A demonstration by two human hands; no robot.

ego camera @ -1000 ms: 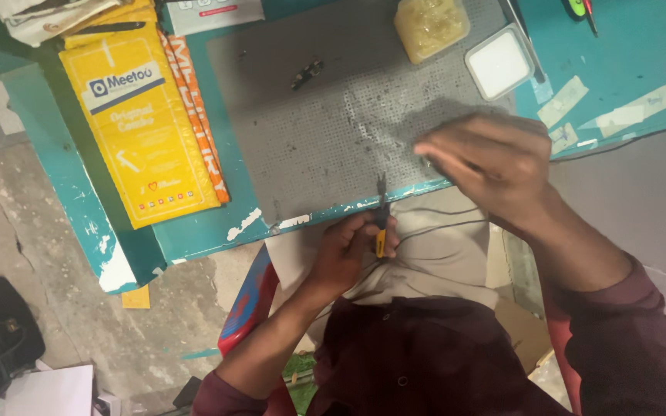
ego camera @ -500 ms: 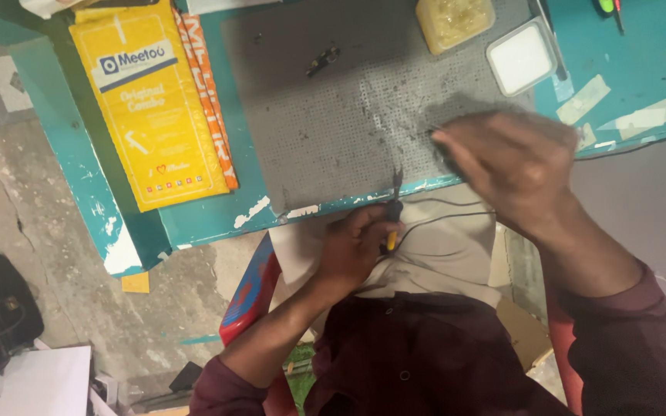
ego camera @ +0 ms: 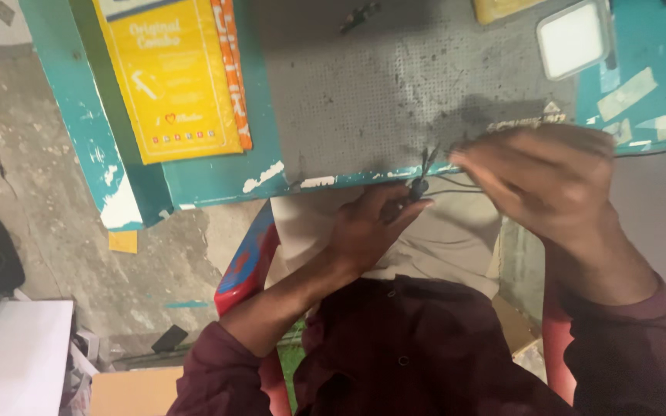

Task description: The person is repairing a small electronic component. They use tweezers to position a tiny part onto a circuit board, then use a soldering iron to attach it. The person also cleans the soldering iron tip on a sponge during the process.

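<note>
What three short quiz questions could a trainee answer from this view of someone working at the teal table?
1. True or false: the left hand grips a small dark tool at the table's near edge.
2. What lies under the right hand? A) the grey mat B) the yellow package C) the white square box
3. Fill in: thin dark wires run from the tool toward the ____ hand.

Key: 1 true; 2 A; 3 right.
</note>
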